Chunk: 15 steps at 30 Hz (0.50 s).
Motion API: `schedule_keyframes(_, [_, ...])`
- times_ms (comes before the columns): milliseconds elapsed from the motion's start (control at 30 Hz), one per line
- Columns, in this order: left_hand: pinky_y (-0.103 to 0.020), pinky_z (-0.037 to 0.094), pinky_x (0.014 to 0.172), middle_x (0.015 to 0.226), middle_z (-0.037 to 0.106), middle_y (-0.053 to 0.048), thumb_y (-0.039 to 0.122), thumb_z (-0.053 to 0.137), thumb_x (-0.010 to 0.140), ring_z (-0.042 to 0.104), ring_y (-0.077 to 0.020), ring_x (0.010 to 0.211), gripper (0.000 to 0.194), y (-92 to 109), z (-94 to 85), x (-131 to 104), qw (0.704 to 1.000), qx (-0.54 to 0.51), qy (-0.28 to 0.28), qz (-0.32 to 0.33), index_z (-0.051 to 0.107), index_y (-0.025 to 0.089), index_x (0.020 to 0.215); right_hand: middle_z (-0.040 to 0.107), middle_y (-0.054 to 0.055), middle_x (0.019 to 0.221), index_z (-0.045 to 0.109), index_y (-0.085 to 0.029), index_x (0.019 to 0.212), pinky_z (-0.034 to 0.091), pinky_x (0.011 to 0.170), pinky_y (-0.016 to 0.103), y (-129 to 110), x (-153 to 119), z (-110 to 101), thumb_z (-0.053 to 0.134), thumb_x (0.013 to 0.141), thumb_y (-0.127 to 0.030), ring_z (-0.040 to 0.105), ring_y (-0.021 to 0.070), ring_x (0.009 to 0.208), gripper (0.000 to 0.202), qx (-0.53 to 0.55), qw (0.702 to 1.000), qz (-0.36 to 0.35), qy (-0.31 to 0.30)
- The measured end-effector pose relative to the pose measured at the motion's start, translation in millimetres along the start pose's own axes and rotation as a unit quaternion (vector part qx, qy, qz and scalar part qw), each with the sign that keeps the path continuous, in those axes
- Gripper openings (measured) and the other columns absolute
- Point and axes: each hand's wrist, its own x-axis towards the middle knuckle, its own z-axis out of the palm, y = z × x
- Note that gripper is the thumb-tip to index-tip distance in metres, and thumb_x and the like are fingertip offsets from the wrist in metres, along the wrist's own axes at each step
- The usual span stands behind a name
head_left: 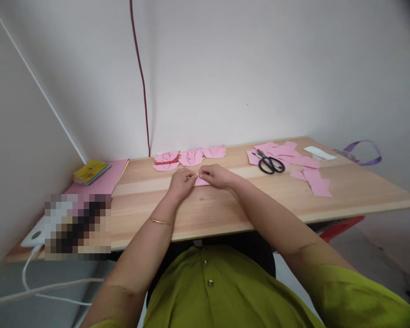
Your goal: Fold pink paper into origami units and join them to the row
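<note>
Both hands meet over a small piece of pink paper near the middle of the wooden table. My left hand pinches its left side, with thumb and fingertips together. From the other side my right hand pinches the paper close to the left fingertips. Most of the paper is hidden under the fingers. Just beyond the hands, along the wall, lie several shaped pink paper pieces in a row, the leftmost with a red strip across it.
Right of the hands, black-handled scissors rest on scattered pink paper pieces. Farther right are a white strip and a purple loop. At left, a yellow pad sits on pink sheets, near a white power strip.
</note>
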Motion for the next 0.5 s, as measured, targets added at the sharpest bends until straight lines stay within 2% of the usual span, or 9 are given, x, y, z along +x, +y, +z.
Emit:
schedule_keyframes(133, [-0.034, 0.037, 0.075, 0.068, 0.062, -0.006, 0.02, 0.058, 0.073, 0.051, -0.0201, 0.07, 0.015, 1.0, 4.6, -2.2, 0.999, 0.044, -0.016, -0.018, 0.067, 0.02, 0.06, 0.062, 0.002, 0.073, 0.059, -0.018, 0.08, 0.032, 0.059, 0.024, 3.5, 1.4, 2.9, 0.045, 0.085, -0.028, 0.052, 0.0147, 0.066, 0.018, -0.075, 0.996, 0.022, -0.04])
schedule_keyframes(300, [-0.036, 0.038, 0.081, 0.082, 0.066, -0.008, 0.019, 0.057, 0.075, 0.054, -0.0226, 0.082, 0.014, 2.6, 3.6, -3.1, 0.995, 0.095, 0.003, -0.001, 0.071, 0.019, 0.077, 0.065, 0.008, 0.088, 0.061, -0.018, 0.078, 0.032, 0.065, 0.026, 1.8, 4.8, 5.5, 0.048, 0.083, -0.022, 0.055, 0.019, 0.08, 0.015, -0.138, 0.988, 0.053, -0.051])
schedule_keyframes(500, [-0.029, 0.043, 0.077, 0.082, 0.066, -0.006, 0.019, 0.051, 0.082, 0.057, -0.0177, 0.081, 0.021, 11.5, 6.7, -6.7, 0.973, 0.198, -0.109, 0.044, 0.072, 0.018, 0.084, 0.065, 0.008, 0.096, 0.062, -0.018, 0.087, 0.033, 0.069, 0.026, -9.3, 3.8, 3.1, 0.046, 0.086, -0.027, 0.056, 0.0203, 0.085, 0.018, -0.183, 0.976, 0.092, -0.073])
